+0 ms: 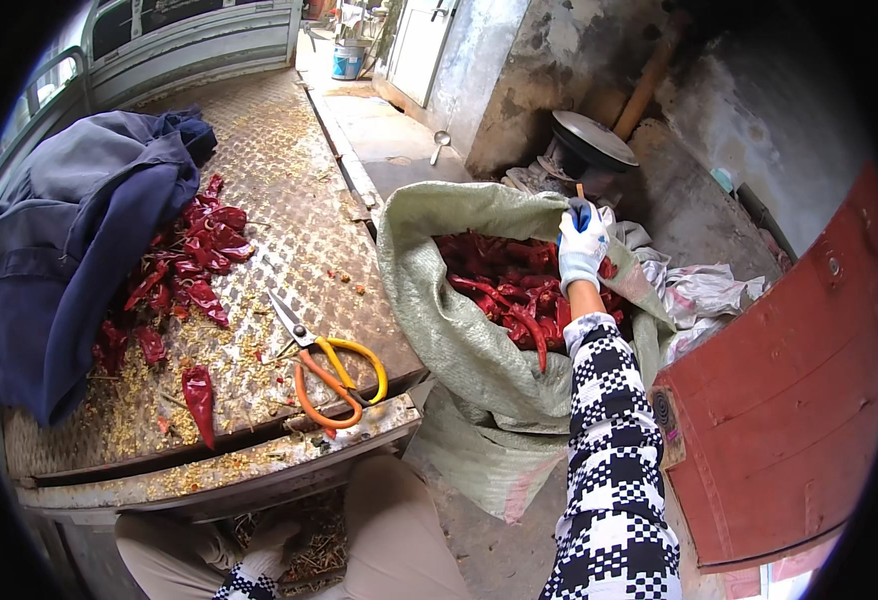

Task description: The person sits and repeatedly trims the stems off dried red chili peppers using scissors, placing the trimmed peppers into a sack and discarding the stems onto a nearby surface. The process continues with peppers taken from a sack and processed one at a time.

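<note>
My right hand, in a white and blue work glove, grips the far rim of a green woven sack. Dried red chili peppers fill the sack, and one long pepper lies over the near lip. Low between my knees is my left hand, also gloved; its fingers are in shadow. Scissors with one orange and one yellow handle rest half open on the truck bed, points away from me. Left of them a heap of dried chilies lies partly under a dark blue cloth garment. One chili sits apart near the bed's edge.
Pale seeds are scattered over the metal bed. A red metal panel slants at the right. White plastic sacking lies behind the sack. Farther back are a lidded pan, a ladle and a blue bucket.
</note>
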The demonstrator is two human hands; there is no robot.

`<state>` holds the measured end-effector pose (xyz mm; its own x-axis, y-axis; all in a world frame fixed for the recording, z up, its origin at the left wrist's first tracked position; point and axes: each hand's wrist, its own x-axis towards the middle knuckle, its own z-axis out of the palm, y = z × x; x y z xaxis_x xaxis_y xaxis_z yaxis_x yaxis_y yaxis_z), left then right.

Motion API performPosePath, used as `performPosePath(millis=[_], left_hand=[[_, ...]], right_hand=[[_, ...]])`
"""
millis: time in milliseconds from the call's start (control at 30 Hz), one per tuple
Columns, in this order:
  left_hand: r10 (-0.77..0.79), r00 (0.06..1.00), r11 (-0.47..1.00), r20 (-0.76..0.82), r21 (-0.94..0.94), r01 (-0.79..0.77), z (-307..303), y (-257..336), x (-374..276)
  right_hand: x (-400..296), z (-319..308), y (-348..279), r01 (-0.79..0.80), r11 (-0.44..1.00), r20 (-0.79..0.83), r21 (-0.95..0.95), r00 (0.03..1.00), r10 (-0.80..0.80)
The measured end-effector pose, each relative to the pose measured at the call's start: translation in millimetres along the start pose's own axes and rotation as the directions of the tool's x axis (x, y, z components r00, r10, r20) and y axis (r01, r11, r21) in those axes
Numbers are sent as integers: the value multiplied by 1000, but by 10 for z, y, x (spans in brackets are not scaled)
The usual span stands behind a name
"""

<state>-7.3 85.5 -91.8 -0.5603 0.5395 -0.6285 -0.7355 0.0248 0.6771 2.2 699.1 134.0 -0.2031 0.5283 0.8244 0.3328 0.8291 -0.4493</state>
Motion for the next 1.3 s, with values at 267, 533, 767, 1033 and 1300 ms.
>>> performPosePath(millis=[267, 533, 767, 1033, 1300], left_hand=[[-73, 997, 997, 21, -23, 74, -117, -110, 100], [-30, 998, 987, 63, -156, 40, -9, -46, 22], [-57, 998, 991, 25, -124, 60, -12, -84, 85], [-20, 1000, 971, 0, -237, 19, 61, -79, -38], [-18, 996, 981, 91, -193, 36, 57, -19, 5]], right_hand=[[0, -6, -150, 286, 954, 49, -93, 958, -282], [315, 5, -50, 254, 963, 28, -93, 967, -253], [937, -113, 366, 148, 924, 427, -353, 904, 18], [336, -183, -194, 106, 984, 273, -142, 960, -64], [69, -274, 387, 208, 870, 828, -448, 464, 315]])
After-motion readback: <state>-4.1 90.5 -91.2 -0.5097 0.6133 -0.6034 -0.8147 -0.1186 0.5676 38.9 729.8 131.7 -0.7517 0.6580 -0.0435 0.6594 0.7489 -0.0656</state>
